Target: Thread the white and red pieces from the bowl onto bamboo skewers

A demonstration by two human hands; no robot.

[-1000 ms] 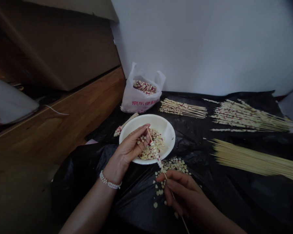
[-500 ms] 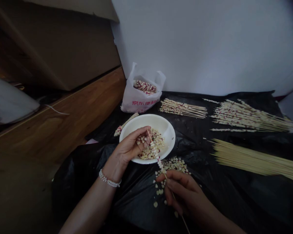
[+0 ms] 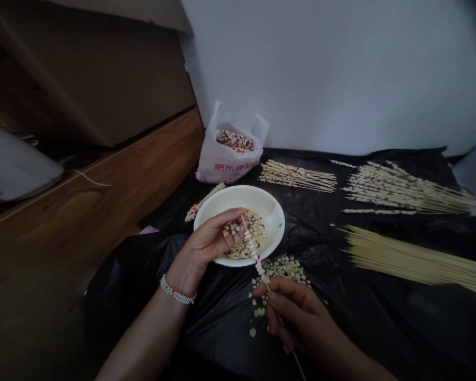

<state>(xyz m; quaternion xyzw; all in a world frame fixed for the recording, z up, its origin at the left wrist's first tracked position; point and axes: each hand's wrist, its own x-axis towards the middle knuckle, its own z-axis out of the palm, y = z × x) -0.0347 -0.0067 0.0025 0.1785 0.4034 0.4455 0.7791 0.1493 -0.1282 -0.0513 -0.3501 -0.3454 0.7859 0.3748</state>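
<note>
My right hand [image 3: 297,312] is closed around the lower part of a thin bamboo skewer [image 3: 280,319], which slants up and left over the bowl. Pale and dark red corn kernels [image 3: 257,262] are threaded along its upper half, below a bare tip. My left hand [image 3: 218,233], with a beaded bracelet at the wrist, is cupped over the bowl's left side. Loose corn kernels [image 3: 230,229] lie in its curled fingers, and its thumb and fingertips are at the skewer's tip. The white bowl [image 3: 273,203] holds more kernels.
Loose kernels [image 3: 287,269] lie on black plastic sheeting [image 3: 222,317]. Behind the bowl stand a corncob [image 3: 206,201] lying flat and a white bag [image 3: 230,168] of corn. Threaded skewers [image 3: 281,174] and bare skewers [image 3: 412,259] lie to the right. A white wall rises behind.
The skewer's tip has shifted very slightly down and right against my left fingertips. Both hands otherwise keep nearly the same position and grip.
</note>
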